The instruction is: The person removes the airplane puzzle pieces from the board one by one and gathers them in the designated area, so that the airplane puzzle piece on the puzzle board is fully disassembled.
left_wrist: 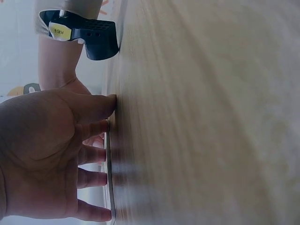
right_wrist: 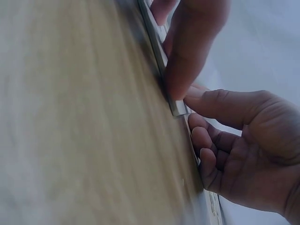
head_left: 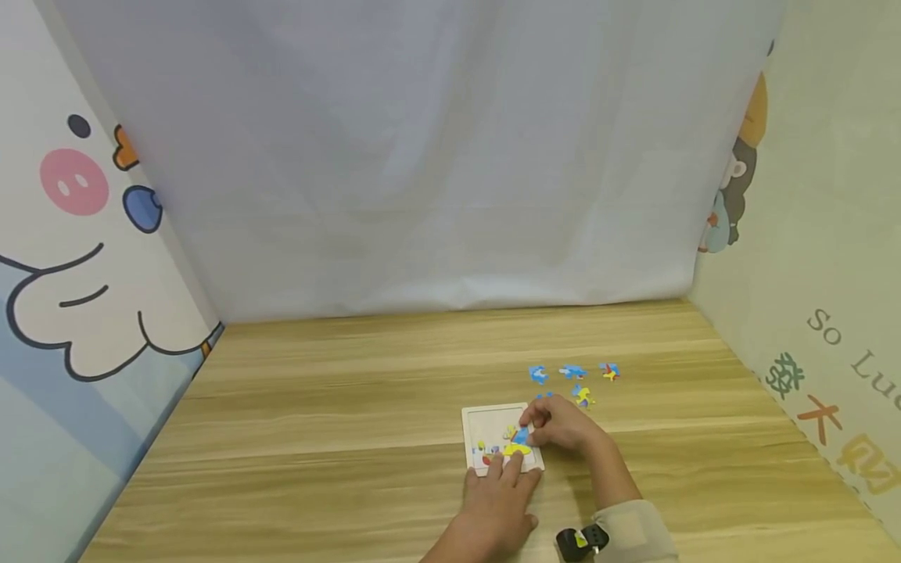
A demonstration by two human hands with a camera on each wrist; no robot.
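Note:
A small square puzzle board with a pale wooden rim lies on the table. My left hand rests on its near edge, the straight fingers spread over the rim and the nearest pieces. Over the board's right side, my right hand pinches a blue puzzle piece between thumb and index finger, its other fingers curled. A yellow piece lies in the board just below it. In the right wrist view the thumb is right at the board's corner; the piece itself is hidden there.
Several loose puzzle pieces lie beyond the board: a blue one, another blue one, a red-and-blue one and a yellow one. A pale curtain stands behind the wooden table, with printed panels at both sides.

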